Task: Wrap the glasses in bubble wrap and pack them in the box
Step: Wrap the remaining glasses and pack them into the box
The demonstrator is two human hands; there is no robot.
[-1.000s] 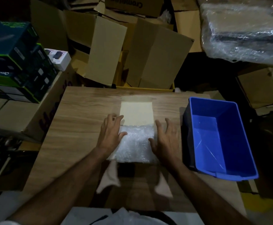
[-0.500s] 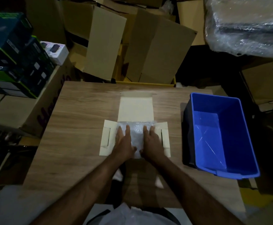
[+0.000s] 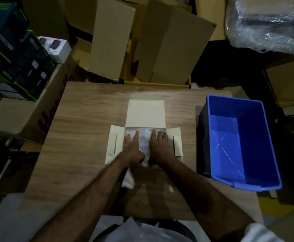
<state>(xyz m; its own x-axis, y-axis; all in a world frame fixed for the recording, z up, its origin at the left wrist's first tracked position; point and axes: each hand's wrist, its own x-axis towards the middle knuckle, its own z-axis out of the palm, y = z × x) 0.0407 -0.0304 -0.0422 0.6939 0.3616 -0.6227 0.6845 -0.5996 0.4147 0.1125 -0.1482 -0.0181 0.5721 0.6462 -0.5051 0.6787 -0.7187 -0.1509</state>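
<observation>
Both hands, left (image 3: 133, 147) and right (image 3: 159, 144), are pressed flat, fingers straight, on the bundle (image 3: 145, 137). It is seated directly beneath them in the box (image 3: 176, 137); the lid (image 3: 145, 111) lies just beyond, equally reachable.

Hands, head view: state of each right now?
Left hand: open, fingers flat, pressing the bubble-wrapped bundle into the box.
Right hand: open, fingers pressing the same bundle.
</observation>
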